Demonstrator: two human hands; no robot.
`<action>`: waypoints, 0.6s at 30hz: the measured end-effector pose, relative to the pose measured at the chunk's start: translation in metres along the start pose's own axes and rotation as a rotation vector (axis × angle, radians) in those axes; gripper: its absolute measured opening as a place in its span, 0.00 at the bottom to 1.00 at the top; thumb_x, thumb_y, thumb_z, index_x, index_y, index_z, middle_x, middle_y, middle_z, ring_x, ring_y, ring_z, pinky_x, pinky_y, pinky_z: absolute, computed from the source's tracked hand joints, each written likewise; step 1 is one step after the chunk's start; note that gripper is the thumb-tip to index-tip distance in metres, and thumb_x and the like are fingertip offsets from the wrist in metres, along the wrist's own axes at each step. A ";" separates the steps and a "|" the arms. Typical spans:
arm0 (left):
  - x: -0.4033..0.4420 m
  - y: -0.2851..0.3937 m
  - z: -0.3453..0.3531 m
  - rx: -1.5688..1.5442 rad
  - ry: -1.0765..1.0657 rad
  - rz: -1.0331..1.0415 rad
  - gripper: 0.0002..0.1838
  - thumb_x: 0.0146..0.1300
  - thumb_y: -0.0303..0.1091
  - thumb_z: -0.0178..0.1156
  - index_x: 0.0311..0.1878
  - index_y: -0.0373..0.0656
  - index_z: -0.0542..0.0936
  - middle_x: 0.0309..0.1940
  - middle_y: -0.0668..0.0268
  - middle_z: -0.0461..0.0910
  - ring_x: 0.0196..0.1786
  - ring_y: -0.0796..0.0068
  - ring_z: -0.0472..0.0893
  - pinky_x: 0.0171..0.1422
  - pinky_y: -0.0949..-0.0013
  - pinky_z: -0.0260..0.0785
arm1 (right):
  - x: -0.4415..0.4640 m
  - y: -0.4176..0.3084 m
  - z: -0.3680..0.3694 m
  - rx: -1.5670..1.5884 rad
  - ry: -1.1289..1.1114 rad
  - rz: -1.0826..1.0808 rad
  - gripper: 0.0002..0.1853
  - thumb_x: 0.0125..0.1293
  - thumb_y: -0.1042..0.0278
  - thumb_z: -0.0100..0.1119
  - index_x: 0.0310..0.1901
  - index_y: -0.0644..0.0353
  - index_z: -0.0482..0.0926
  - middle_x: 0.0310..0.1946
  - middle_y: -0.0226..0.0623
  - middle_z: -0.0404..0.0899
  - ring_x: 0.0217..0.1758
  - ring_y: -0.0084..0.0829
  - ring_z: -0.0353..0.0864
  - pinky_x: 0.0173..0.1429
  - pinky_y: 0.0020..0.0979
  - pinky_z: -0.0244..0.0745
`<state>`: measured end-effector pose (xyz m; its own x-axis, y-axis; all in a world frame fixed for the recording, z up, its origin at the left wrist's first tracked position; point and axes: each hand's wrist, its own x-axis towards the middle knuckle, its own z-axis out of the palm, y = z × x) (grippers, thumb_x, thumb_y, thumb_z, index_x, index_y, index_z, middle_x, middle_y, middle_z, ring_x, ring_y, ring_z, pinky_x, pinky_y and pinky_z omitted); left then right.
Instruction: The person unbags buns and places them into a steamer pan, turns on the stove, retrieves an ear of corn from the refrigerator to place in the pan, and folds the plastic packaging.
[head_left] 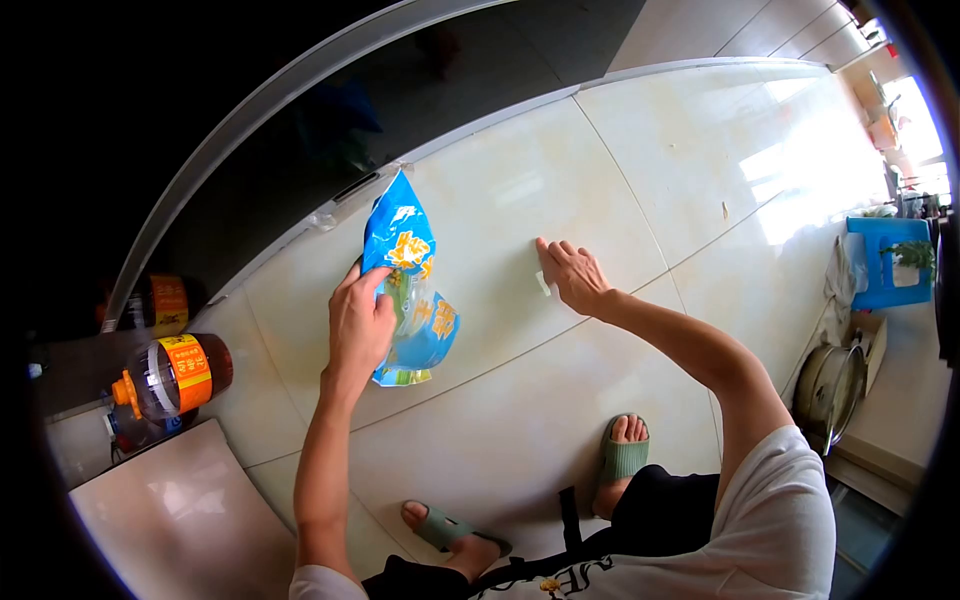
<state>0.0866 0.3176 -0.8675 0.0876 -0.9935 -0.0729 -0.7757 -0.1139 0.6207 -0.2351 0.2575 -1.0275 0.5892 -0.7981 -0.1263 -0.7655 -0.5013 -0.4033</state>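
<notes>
Most of the view is filled by the tiled floor (520,430), hard and glossy, cut by thin straight joints; on so slick a surface, a light scrap could be skidded aside if it were brushed. It is bordered by a dark, mirror-like cabinet front (510,70). In front of this the blue plastic bag (412,300) is held, its thin film creased and pinched into a narrow waist, with yellow lettering and a see-through patch; loose contents, if there are any, could be spilled should it be tipped. By its left edge the bag is gripped in the closed fingers of the left hand (362,320), and it could be torn if the film were pulled hard. The right hand (577,278) is extended low, its fingers loosely straightened and nothing seen held; whether the tile is touched cannot be told. Just beside them a small, flat white scrap (543,284) is seen.
</notes>
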 end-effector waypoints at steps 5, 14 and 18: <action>-0.001 0.000 0.000 0.012 0.008 0.013 0.17 0.55 0.18 0.50 0.47 0.28 0.80 0.46 0.46 0.80 0.46 0.46 0.80 0.53 0.54 0.73 | -0.005 -0.017 0.017 0.483 0.043 0.174 0.27 0.57 0.84 0.44 0.60 0.64 0.73 0.40 0.42 0.68 0.42 0.40 0.71 0.46 0.36 0.68; -0.003 -0.002 0.002 0.066 0.046 0.079 0.18 0.53 0.17 0.51 0.47 0.29 0.80 0.44 0.47 0.80 0.44 0.47 0.81 0.50 0.56 0.72 | 0.043 -0.153 -0.073 1.190 0.036 -0.103 0.13 0.61 0.74 0.57 0.48 0.57 0.83 0.36 0.41 0.76 0.35 0.34 0.76 0.40 0.34 0.73; -0.005 -0.004 0.002 0.068 0.043 0.090 0.18 0.53 0.17 0.50 0.46 0.29 0.80 0.43 0.46 0.79 0.44 0.45 0.80 0.51 0.53 0.72 | 0.061 -0.178 -0.065 0.656 0.148 -0.191 0.05 0.57 0.69 0.65 0.35 0.52 0.86 0.34 0.36 0.82 0.39 0.36 0.82 0.37 0.36 0.75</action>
<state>0.0879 0.3229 -0.8709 0.0407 -0.9991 0.0152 -0.8219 -0.0248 0.5691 -0.0796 0.2761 -0.9042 0.6204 -0.7769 0.1072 -0.3103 -0.3687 -0.8762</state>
